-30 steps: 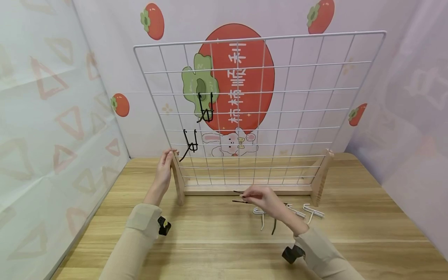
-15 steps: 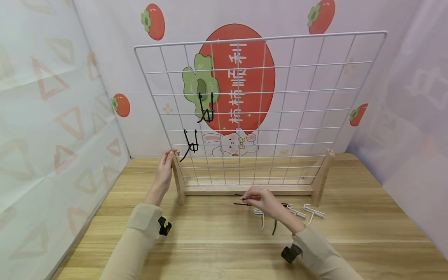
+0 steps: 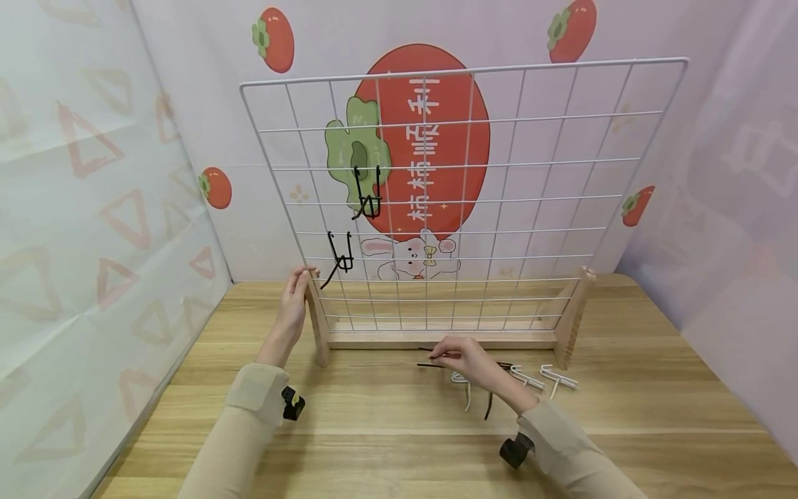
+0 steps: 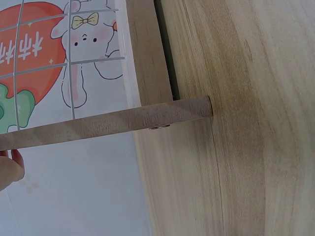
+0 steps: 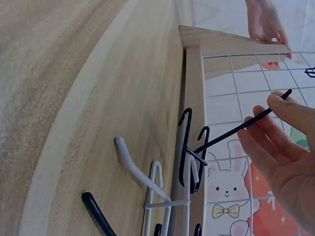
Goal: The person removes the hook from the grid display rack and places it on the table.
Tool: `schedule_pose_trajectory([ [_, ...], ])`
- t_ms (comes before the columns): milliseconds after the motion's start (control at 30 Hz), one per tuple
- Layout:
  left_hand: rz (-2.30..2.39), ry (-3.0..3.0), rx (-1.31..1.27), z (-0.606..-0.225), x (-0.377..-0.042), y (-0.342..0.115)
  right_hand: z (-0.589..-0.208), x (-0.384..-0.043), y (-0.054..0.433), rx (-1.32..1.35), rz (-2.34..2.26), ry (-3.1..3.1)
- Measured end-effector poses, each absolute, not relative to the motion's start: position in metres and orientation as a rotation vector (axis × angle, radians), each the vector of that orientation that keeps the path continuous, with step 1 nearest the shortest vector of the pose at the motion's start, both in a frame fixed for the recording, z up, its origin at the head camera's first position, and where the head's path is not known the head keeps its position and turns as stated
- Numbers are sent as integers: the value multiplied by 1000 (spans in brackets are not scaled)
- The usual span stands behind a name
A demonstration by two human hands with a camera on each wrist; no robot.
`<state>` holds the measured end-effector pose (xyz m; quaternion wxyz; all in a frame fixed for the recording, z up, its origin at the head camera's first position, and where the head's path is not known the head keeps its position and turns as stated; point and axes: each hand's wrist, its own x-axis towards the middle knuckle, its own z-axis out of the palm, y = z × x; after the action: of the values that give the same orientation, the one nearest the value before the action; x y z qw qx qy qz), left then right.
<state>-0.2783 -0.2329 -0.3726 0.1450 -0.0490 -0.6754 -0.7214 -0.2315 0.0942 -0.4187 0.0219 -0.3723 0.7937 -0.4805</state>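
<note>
Fingers of your left hand (image 3: 291,305) curl over the top of the left upright (image 3: 316,315) and have hold of nothing else; a light, steady grip there should stop the grid (image 3: 474,71) rocking. Just right of it, the lower hook (image 3: 343,262) and, higher up, the upper hook (image 3: 370,206) each have both bent tips over one wire, a sound pattern to copy. Further right, the held hook (image 3: 430,365) is low in front of the base bar (image 3: 374,341), tips pointing left; whether it touches the table (image 3: 374,443) cannot be told. Your right hand (image 3: 464,357) pinches its stem (image 5: 226,135) between thumb and fingers, near the free end. Pinched that far out, the frame could twist, so press firmly, or regrip closer to the crossbar if it wobbles. In the right wrist view it overlaps a white hook (image 5: 170,202); contact is unclear, so lift straight up before turning it. Two more white hooks (image 3: 528,379) lie right of your wrist; give them room.
</note>
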Motion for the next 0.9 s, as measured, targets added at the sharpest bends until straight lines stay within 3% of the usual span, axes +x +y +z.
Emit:
schedule_pose_trajectory([
  [900,-2076,-1941,-152,-373,-279,-233,-430,-230,94,-1216,-1414,2333],
])
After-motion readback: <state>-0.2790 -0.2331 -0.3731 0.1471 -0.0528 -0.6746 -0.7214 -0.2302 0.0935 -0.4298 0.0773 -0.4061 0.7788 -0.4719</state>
